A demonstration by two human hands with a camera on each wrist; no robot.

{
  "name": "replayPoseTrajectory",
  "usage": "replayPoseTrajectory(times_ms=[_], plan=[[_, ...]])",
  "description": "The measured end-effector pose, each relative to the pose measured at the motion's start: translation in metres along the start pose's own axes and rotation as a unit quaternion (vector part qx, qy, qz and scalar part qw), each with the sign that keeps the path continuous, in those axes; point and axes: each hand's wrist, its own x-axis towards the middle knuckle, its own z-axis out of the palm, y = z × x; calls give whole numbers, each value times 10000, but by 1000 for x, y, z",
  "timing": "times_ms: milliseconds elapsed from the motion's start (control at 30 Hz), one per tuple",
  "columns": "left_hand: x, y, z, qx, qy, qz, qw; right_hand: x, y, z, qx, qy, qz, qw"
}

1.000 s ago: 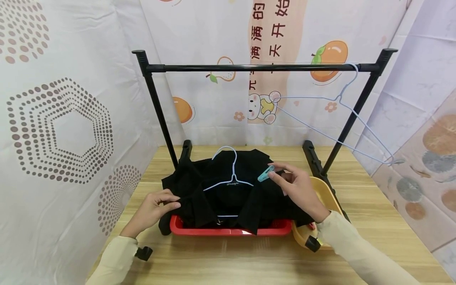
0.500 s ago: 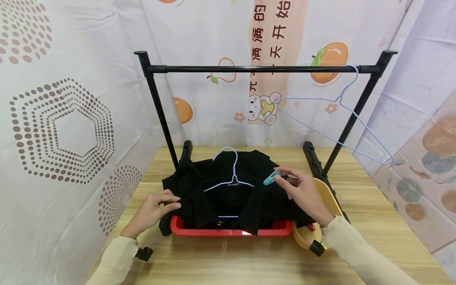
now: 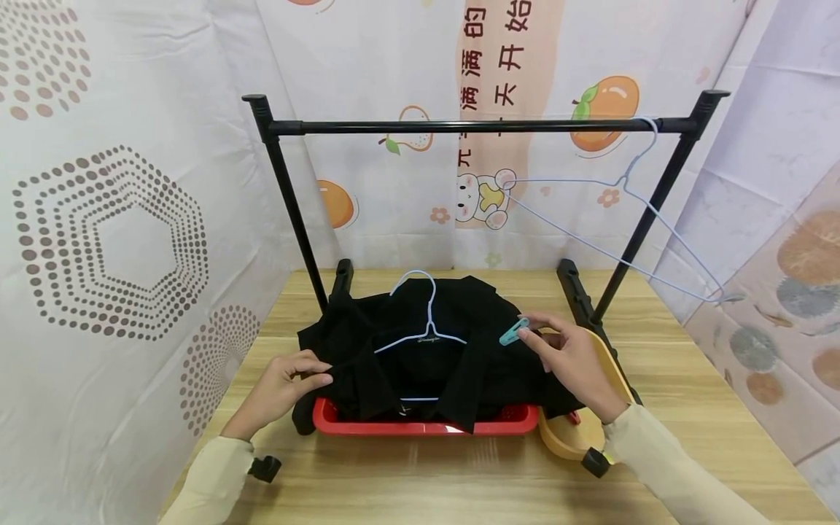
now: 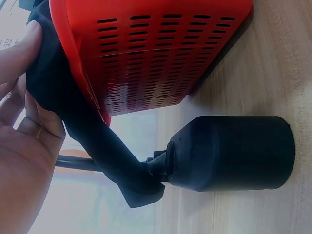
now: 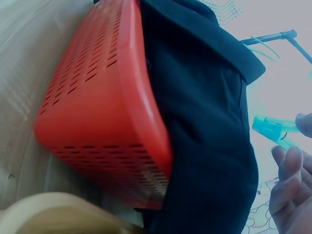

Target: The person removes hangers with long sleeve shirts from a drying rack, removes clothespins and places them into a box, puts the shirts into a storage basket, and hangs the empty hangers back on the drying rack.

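A black collared shirt (image 3: 505, 372) lies spread over a red slotted basket (image 3: 426, 428). Inside its neck opening is a light blue hanger (image 3: 430, 313), the hook standing up above the collar. At the shirt's left side my left hand (image 3: 289, 383) pinches the black cloth between thumb and fingers; the left wrist view shows the cloth (image 4: 73, 102) hanging over the basket's rim. My right hand (image 3: 571, 357) pinches a turquoise clothespin (image 3: 514, 332) over the shirt's right shoulder. In the right wrist view the clothespin (image 5: 273, 127) is apart from the cloth.
A black garment rack (image 3: 485, 127) stands over the basket, its feet on the wooden table (image 3: 420, 481). A second light blue hanger (image 3: 623, 182) hangs at the bar's right end. Beside the basket, under my right forearm, sits a yellow container (image 3: 571, 441) with small coloured items.
My right hand has moved to the right and slightly down with the clothespin, away from the collar. My left hand has stayed at the shirt's left side.
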Motion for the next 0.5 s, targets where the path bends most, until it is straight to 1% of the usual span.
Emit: replayPoseTrajectory(times_ms=[333, 500], plan=[[-1, 0, -1, 26, -1, -144, 9999, -5, 15, -6, -285, 57, 134, 9995], [-1, -2, 0, -24, 22, -142, 9999, -7, 20, -12, -618, 33, 254, 9978]])
